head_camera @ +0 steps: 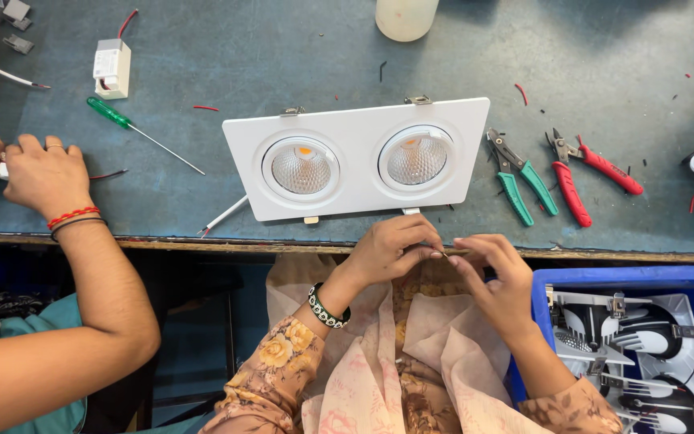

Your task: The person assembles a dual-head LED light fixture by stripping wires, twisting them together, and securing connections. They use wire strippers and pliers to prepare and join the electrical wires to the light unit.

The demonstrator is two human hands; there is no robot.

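Observation:
A white rectangular fixture with two round lamps (357, 157) lies on the blue-grey bench, near its front edge. Just below that edge, over my lap, my left hand (391, 247) and my right hand (493, 277) meet fingertip to fingertip. They pinch a small thin piece (448, 253) between them; what it is cannot be made out. A thin white wire (222, 216) runs out from the fixture's left side.
Green-handled pliers (520, 181) and red-handled cutters (580, 170) lie right of the fixture. A green screwdriver (134, 130), a small white box (112, 67) and a white bottle (404, 18) sit farther back. Another person's hand (42, 173) works at left. A blue crate (632, 337) of fixtures stands lower right.

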